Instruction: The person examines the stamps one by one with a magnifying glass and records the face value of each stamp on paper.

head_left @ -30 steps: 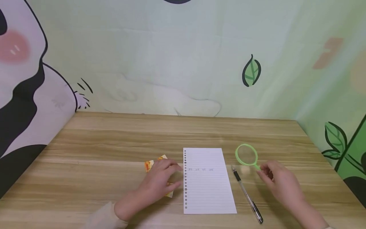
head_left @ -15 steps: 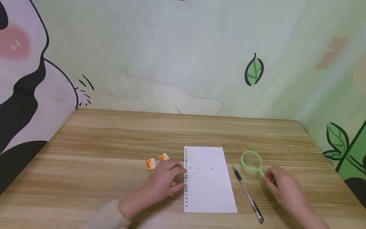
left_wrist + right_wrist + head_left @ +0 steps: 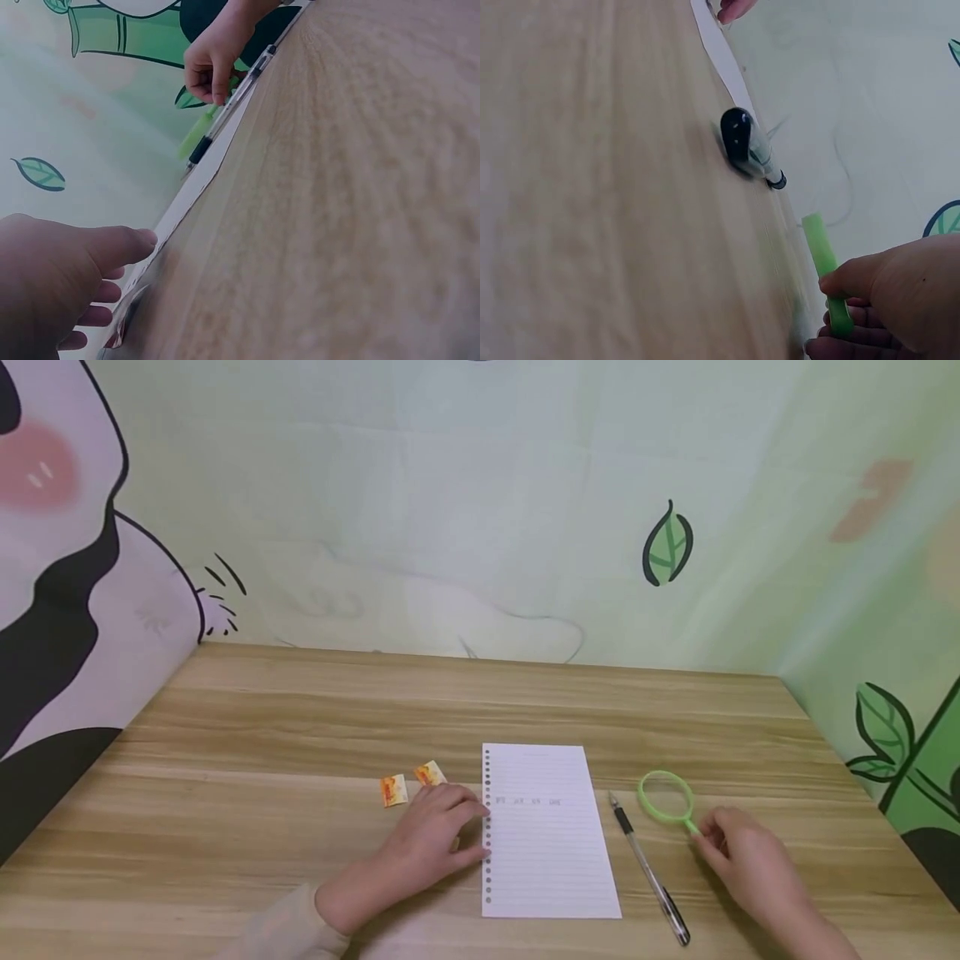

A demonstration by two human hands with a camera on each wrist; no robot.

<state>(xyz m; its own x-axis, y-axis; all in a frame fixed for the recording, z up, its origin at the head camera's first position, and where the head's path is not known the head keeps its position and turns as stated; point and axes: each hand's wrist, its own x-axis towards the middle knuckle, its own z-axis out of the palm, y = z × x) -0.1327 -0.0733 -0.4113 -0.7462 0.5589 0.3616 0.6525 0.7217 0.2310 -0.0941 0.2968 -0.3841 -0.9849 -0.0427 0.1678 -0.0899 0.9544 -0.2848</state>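
Observation:
My right hand (image 3: 750, 860) pinches the handle of a green-rimmed magnifying glass (image 3: 666, 797) between thumb and fingers; its lens lies over the wood to the right of the pen. In the right wrist view the green handle (image 3: 821, 247) passes between thumb and fingers. My left hand (image 3: 423, 835) rests at the punched left edge of a lined loose-leaf sheet (image 3: 551, 860), thumb and fingertips right at the holes, fingers relaxed. A row of small marks runs across the sheet. Between sheet and magnifying glass lies a clear pen (image 3: 647, 864) with black grip, point away from me.
Two small orange-and-cream packets or cards (image 3: 393, 791) lie beyond my left hand; a sliver of another shows behind its fingers. The wooden table (image 3: 300, 710) reaches back to a printed backdrop (image 3: 450, 527) with a panda and leaves.
My right hand has drawn the magnifying glass toward me and a little right. My left hand has shifted slightly right, its fingertips now at the sheet's edge. Sheet and pen stay put.

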